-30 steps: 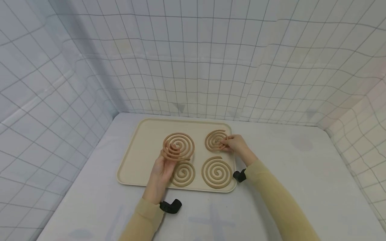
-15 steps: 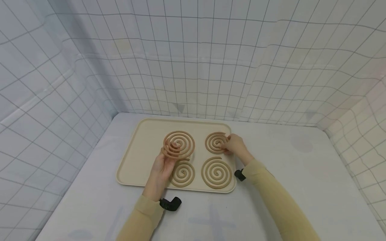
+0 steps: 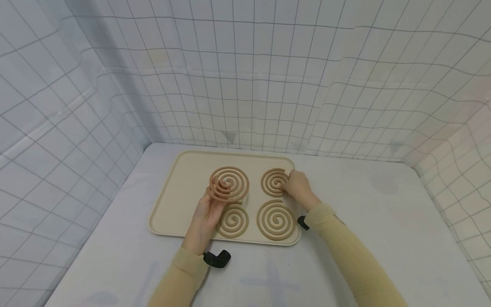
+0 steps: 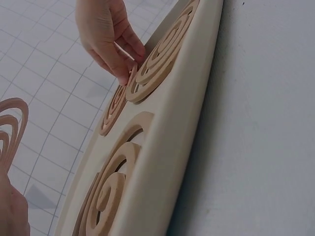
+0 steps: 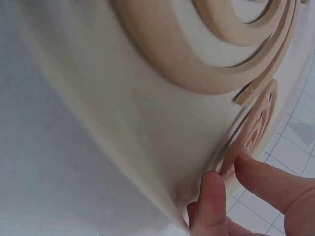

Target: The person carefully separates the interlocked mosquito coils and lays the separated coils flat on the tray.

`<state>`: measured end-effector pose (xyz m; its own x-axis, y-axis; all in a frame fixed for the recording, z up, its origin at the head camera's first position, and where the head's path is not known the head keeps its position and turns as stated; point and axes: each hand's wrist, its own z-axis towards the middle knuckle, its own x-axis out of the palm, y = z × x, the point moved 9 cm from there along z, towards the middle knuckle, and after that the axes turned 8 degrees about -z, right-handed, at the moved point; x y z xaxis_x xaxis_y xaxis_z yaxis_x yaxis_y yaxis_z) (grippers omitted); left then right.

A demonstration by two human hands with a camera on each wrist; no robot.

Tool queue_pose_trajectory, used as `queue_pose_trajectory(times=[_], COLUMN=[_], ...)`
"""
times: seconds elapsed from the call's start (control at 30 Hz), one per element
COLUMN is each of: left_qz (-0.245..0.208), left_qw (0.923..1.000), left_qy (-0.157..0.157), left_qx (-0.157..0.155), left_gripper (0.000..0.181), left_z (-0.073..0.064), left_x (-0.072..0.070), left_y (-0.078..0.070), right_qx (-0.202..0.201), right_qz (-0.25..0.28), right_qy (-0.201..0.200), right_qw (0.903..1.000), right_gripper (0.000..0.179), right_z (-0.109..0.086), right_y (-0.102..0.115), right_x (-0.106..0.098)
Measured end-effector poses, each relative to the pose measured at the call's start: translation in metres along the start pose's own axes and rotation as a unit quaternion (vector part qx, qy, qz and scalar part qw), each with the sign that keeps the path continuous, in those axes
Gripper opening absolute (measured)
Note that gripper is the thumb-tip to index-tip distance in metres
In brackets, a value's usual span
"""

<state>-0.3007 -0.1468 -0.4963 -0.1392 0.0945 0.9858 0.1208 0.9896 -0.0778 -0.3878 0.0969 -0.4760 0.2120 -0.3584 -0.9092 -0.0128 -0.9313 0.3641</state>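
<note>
My left hand (image 3: pixel 206 214) holds a brownish mosquito coil (image 3: pixel 230 182) above the tray, fingers beneath it; a second layer seems to show under it. At the back right of the cream tray (image 3: pixel 180 187), my right hand (image 3: pixel 300 187) pinches the outer edge of another mosquito coil (image 3: pixel 277 182). In the right wrist view, thumb and fingers sit at the rim of that coil (image 5: pixel 261 123), which lies flat or almost flat. Two more coils rest on the tray: a front right coil (image 3: pixel 276 219) and a front middle coil (image 3: pixel 233 220), partly covered by the left hand and its load.
The tray stands on a white-covered table (image 3: pixel 356 213). White cloth walls with a grid pattern (image 3: pixel 245 85) enclose the back and sides. Each wrist wears a black camera band, seen on the left wrist (image 3: pixel 217 259).
The back right coil has come slightly towards me and down, with my right hand still at its edge and its fingers drawn in closer. My left hand has barely moved.
</note>
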Motion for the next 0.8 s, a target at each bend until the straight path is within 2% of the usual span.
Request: queue_pose_trajectory(times=[0.17,0.3,0.43,0.53,0.67,0.77,0.8], left_qz=[0.006,0.008,0.023,0.033,0.062,0.091,0.097], left_qw=[1.0000,0.9998,0.9991,0.9983,0.9969,0.9949,0.9942], left_qy=[-0.001,0.012,0.024,0.032,0.030,0.027,0.030], left_qx=[-0.003,-0.016,-0.024,-0.034,-0.039,-0.035,-0.035], left_gripper=[0.014,0.016,0.020,0.021,0.022,0.026,0.028], left_z=[0.001,0.002,0.004,0.008,0.017,0.025,0.028], left_x=[-0.002,0.000,0.003,0.007,0.009,0.011,0.012], left_y=[-0.001,-0.001,-0.002,-0.002,-0.002,-0.004,-0.005], right_qx=[-0.012,-0.032,-0.066,-0.089,-0.111,-0.101,-0.092], right_qz=[-0.021,-0.010,0.069,0.146,0.247,0.304,0.315], right_qy=[-0.001,-0.007,0.021,0.052,0.094,0.117,0.119], right_qw=[0.9997,0.9994,0.9952,0.9839,0.9582,0.9402,0.9371], right_gripper=[0.039,0.033,0.033,0.034,0.034,0.035,0.034], right_z=[0.001,0.000,0.000,0.000,0.000,-0.001,-0.001], right_y=[0.003,0.012,0.034,0.051,0.072,0.080,0.081], right_x=[0.002,0.000,0.001,0.006,0.013,0.016,0.017])
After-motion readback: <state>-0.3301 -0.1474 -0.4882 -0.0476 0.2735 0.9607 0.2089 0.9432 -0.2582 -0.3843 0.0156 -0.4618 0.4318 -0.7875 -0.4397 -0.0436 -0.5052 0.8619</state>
